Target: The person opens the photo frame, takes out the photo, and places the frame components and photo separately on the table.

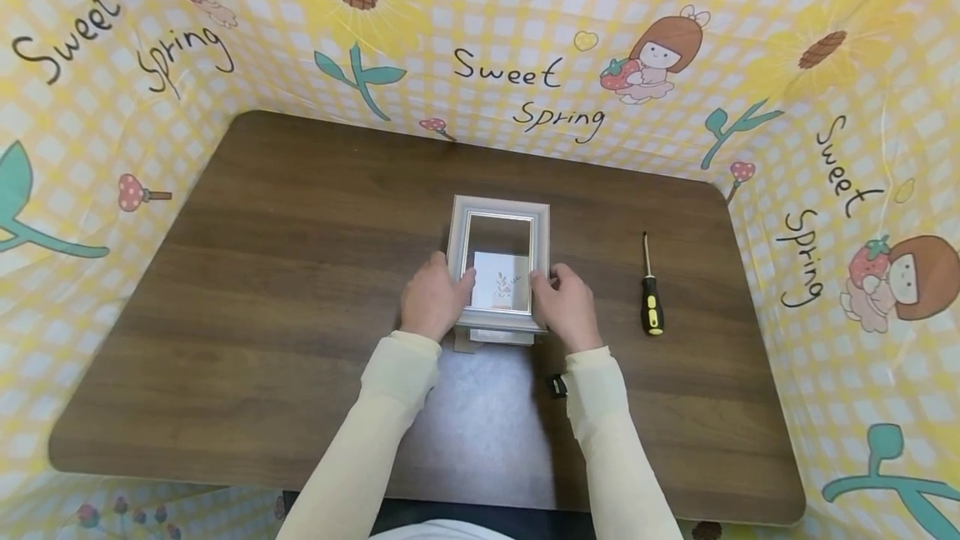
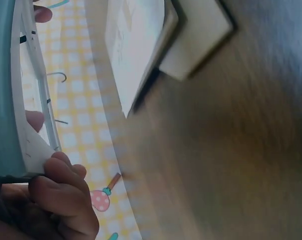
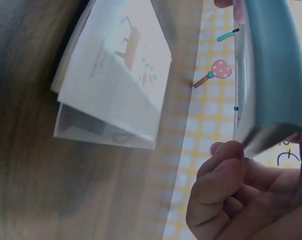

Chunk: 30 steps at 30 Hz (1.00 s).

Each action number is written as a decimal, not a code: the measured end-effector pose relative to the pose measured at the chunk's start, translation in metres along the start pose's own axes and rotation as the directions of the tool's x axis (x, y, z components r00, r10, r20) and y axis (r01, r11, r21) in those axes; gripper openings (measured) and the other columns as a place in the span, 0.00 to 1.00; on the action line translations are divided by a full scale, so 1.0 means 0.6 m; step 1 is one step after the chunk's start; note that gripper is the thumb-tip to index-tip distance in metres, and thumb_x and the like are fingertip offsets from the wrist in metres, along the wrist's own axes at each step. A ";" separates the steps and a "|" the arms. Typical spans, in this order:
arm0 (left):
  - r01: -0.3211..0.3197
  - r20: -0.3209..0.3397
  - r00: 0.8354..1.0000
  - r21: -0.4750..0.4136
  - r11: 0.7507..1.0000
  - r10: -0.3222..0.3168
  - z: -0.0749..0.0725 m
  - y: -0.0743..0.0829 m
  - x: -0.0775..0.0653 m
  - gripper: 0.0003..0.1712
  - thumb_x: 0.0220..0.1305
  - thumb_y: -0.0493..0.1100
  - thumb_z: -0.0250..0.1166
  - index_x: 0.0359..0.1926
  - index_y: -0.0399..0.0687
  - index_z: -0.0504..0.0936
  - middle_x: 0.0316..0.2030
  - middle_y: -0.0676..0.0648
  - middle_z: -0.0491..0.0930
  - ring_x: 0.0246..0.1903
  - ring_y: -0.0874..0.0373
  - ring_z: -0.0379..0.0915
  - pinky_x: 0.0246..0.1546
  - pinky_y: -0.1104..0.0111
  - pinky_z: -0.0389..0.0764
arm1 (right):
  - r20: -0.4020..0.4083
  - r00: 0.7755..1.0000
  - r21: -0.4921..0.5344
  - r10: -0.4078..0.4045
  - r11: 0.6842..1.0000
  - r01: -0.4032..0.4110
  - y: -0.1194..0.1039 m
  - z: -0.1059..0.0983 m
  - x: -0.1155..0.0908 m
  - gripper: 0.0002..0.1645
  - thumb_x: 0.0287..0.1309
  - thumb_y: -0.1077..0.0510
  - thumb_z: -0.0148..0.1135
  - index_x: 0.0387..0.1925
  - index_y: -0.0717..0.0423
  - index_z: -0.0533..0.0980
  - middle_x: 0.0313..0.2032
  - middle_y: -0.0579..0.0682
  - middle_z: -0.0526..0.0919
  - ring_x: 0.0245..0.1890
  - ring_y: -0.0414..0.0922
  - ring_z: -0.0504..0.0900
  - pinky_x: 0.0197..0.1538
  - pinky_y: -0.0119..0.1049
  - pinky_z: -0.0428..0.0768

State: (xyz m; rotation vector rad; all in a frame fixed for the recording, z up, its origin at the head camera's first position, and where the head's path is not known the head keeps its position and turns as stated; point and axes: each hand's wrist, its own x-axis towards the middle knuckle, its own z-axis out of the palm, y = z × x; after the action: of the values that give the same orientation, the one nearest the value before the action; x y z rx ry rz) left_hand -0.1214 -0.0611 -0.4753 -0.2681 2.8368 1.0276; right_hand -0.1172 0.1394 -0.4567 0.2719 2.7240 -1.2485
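Both hands hold up a light picture frame (image 1: pixel 541 236) by its two long sides, above the wooden table. My left hand (image 1: pixel 435 298) grips the left side, thumb on the front face and fingers (image 2: pixel 66 190) curled behind the edge. Gripping the opposite side is my right hand (image 1: pixel 567 304), its fingers (image 3: pixel 218 185) bent at the frame's lower edge. Through the frame's opening shows a white card (image 1: pixel 495 277) with a printed plant picture, lying below. Under the card, a beige board (image 2: pixel 198 37) sticks out to one side; most of it is hidden.
On the right of the table (image 1: pixel 300 273) lies a screwdriver (image 1: pixel 651 307) with a black and yellow handle. A small black object (image 1: pixel 557 386) sits beside the right wrist. Yellow checked cloth (image 1: pixel 495 23) walls in the table at the back and sides.
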 end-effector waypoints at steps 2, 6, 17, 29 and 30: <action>-0.002 -0.012 1.000 -0.029 1.000 0.002 -0.004 -0.002 0.011 0.35 0.71 0.60 0.58 0.63 0.35 0.70 0.46 0.32 0.81 0.45 0.32 0.79 0.45 0.44 0.76 | 0.038 0.999 -0.006 -0.005 1.000 0.005 -0.005 0.001 0.006 0.17 0.70 0.48 0.55 0.42 0.59 0.78 0.32 0.55 0.82 0.33 0.52 0.78 0.38 0.46 0.75; -0.029 -0.038 0.999 -0.081 0.996 0.026 -0.005 0.000 0.033 0.33 0.74 0.58 0.55 0.69 0.44 0.62 0.41 0.33 0.82 0.39 0.36 0.81 0.39 0.46 0.76 | 0.065 0.998 -0.014 -0.019 1.000 0.020 -0.012 0.001 0.018 0.18 0.69 0.53 0.54 0.52 0.60 0.78 0.33 0.56 0.82 0.34 0.52 0.78 0.40 0.46 0.76; -0.019 -0.031 0.999 -0.081 0.997 0.017 -0.011 0.003 0.114 0.30 0.75 0.54 0.55 0.71 0.49 0.64 0.53 0.34 0.71 0.44 0.38 0.76 0.43 0.46 0.76 | -0.002 0.999 -0.005 -0.036 0.999 0.036 -0.043 0.012 0.076 0.31 0.68 0.59 0.54 0.70 0.61 0.68 0.41 0.59 0.77 0.38 0.53 0.76 0.42 0.48 0.76; 0.000 0.067 0.998 -0.054 0.999 0.003 -0.023 -0.003 0.213 0.39 0.71 0.48 0.57 0.77 0.41 0.56 0.63 0.31 0.62 0.61 0.36 0.62 0.56 0.45 0.69 | 0.105 0.994 -0.050 -0.029 0.998 0.035 -0.067 0.047 0.202 0.32 0.70 0.61 0.52 0.72 0.65 0.63 0.65 0.64 0.73 0.62 0.60 0.73 0.63 0.53 0.71; 0.004 0.073 0.997 -0.048 0.999 -0.001 -0.022 -0.006 0.217 0.39 0.71 0.48 0.57 0.77 0.41 0.56 0.64 0.31 0.61 0.62 0.36 0.62 0.57 0.45 0.68 | 0.108 0.994 -0.065 -0.035 0.997 0.042 -0.066 0.052 0.209 0.32 0.70 0.61 0.52 0.72 0.66 0.63 0.64 0.64 0.74 0.62 0.59 0.74 0.63 0.52 0.71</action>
State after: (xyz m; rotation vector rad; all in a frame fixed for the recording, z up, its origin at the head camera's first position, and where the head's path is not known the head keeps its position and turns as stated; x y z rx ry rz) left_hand -0.2486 -0.0886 -0.4889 -0.2338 2.7495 1.0831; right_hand -0.2467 0.1037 -0.4723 0.1421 2.6855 -1.1434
